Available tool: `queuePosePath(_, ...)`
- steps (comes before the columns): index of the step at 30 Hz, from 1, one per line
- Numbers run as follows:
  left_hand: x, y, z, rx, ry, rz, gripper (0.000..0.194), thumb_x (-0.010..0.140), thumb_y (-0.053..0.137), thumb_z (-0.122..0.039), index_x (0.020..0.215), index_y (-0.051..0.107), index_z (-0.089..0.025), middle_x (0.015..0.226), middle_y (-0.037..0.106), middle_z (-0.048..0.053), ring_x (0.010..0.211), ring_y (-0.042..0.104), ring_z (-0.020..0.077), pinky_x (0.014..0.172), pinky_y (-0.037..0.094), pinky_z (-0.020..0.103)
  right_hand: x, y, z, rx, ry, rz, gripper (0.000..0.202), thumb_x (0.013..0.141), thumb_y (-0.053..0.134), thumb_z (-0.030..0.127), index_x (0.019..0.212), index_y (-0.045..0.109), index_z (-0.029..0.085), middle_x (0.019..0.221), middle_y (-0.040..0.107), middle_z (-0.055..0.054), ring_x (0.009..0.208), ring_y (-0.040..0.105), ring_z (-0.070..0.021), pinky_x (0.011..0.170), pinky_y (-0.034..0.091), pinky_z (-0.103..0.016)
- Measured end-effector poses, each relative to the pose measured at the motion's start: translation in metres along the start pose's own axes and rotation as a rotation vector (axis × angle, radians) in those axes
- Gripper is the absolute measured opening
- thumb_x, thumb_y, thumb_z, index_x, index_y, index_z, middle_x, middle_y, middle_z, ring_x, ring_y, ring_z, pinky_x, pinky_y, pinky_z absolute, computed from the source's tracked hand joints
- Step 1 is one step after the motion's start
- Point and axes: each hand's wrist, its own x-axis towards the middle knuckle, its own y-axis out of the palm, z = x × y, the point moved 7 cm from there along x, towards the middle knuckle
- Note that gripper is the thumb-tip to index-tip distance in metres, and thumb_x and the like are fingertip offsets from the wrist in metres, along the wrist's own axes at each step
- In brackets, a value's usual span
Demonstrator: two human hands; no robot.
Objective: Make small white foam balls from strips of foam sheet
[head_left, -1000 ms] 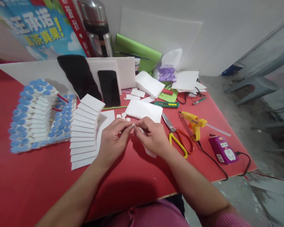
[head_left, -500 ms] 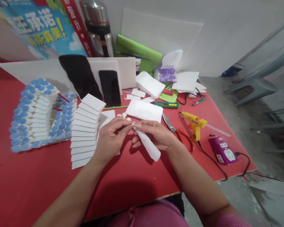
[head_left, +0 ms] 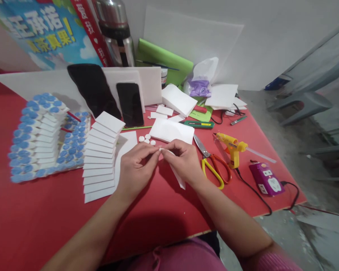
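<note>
My left hand (head_left: 137,165) and my right hand (head_left: 183,158) meet fingertip to fingertip above the red table. Both pinch the end of a white paper strip (head_left: 178,177), whose loose tail hangs below my right hand, partly hidden by it. Several small white paper rolls (head_left: 147,139) lie just beyond my fingers, beside a stack of white paper strips (head_left: 172,130). To the left of my left hand stands a stepped fan of white foam-board pieces (head_left: 100,162). Scissors (head_left: 214,165) with red and yellow handles rest right of my right hand.
A yellow glue gun (head_left: 231,146) and a purple power socket (head_left: 265,178) with cables sit at the right. A blue-and-white model (head_left: 39,139) stands at the left. Behind are two phones (head_left: 130,103), a steel flask (head_left: 115,34), a green cutter (head_left: 199,124) and tissues (head_left: 200,84).
My right hand has turned over the strip's end, and less of the tail shows. The small rolls and the scissors' yellow handle have come into clearer view.
</note>
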Motion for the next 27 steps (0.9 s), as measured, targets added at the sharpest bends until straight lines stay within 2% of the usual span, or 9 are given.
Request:
queuePosePath(3,-0.001,-0.002,-0.004,0.073,0.079,-0.026,0.013,0.095,0.068,-0.014,0.096,0.079,-0.021,0.092,0.075,0.004,0.084,0.070,0.0164,0.076,0.056,0.029,-0.006,0.000,0.012,-0.233,-0.218,-0.058,0.007,0.086,0.070,0.025,0.080,0.071,0.020,0.080,0.072,-0.002,0.075,0.067,-0.0167,0.072,0.053,-0.030)
queuePosePath(6,-0.003,-0.003,-0.009,0.216,0.195,-0.032,0.018,0.097,0.063,-0.013,0.103,0.078,-0.020,0.095,0.076,0.006,0.087,0.071,0.0174,0.078,0.056,0.029,-0.009,0.004,0.013,-0.302,-0.293,-0.040,0.009,0.091,0.068,0.026,0.087,0.074,0.021,0.083,0.074,-0.003,0.077,0.067,-0.0180,0.074,0.052,-0.032)
queuePosePath(11,-0.009,0.008,-0.013,0.438,0.343,0.036,0.026,0.100,0.056,-0.014,0.118,0.075,-0.013,0.100,0.075,0.013,0.093,0.071,0.0242,0.085,0.059,0.037,-0.007,0.002,0.004,-0.272,-0.223,-0.028,0.014,0.095,0.068,0.031,0.090,0.077,0.022,0.086,0.077,-0.005,0.081,0.071,-0.0205,0.076,0.054,-0.033)
queuePosePath(15,-0.011,0.011,-0.015,0.401,0.349,0.038,0.028,0.099,0.057,-0.013,0.122,0.073,-0.012,0.110,0.076,0.017,0.102,0.071,0.0265,0.091,0.060,0.040,-0.003,-0.001,-0.004,-0.150,-0.132,-0.012,0.016,0.096,0.069,0.035,0.095,0.077,0.021,0.088,0.078,-0.005,0.083,0.073,-0.0211,0.080,0.057,-0.034)
queuePosePath(18,-0.007,0.008,-0.014,0.253,0.275,0.011,0.023,0.099,0.060,-0.013,0.115,0.076,-0.017,0.108,0.077,0.012,0.100,0.072,0.0226,0.091,0.059,0.037,-0.003,-0.002,-0.003,-0.090,-0.119,-0.003,0.014,0.094,0.070,0.034,0.091,0.074,0.020,0.086,0.076,-0.004,0.083,0.072,-0.0203,0.081,0.058,-0.034)
queuePosePath(21,0.000,0.004,-0.001,-0.004,0.061,-0.002,0.016,0.099,0.064,-0.018,0.106,0.079,-0.020,0.104,0.078,0.007,0.096,0.073,0.0193,0.088,0.059,0.033,-0.003,-0.001,0.003,-0.069,-0.153,0.020,0.013,0.095,0.069,0.033,0.092,0.072,0.020,0.088,0.075,-0.004,0.084,0.072,-0.0197,0.082,0.059,-0.034)
queuePosePath(24,0.002,0.005,0.014,-0.210,-0.154,0.025,0.013,0.096,0.070,-0.025,0.103,0.080,-0.020,0.095,0.078,0.004,0.082,0.072,0.0169,0.078,0.059,0.030,-0.003,0.000,0.013,-0.154,-0.251,0.052,0.013,0.098,0.066,0.033,0.096,0.072,0.022,0.093,0.075,-0.005,0.090,0.072,-0.0203,0.086,0.058,-0.035)
queuePosePath(27,0.003,0.003,0.017,-0.238,-0.181,0.029,0.011,0.095,0.071,-0.025,0.098,0.082,-0.021,0.087,0.075,0.002,0.075,0.070,0.0154,0.073,0.057,0.029,-0.004,0.001,0.020,-0.278,-0.344,0.072,0.014,0.100,0.063,0.033,0.098,0.074,0.024,0.095,0.074,-0.005,0.092,0.071,-0.0206,0.086,0.057,-0.035)
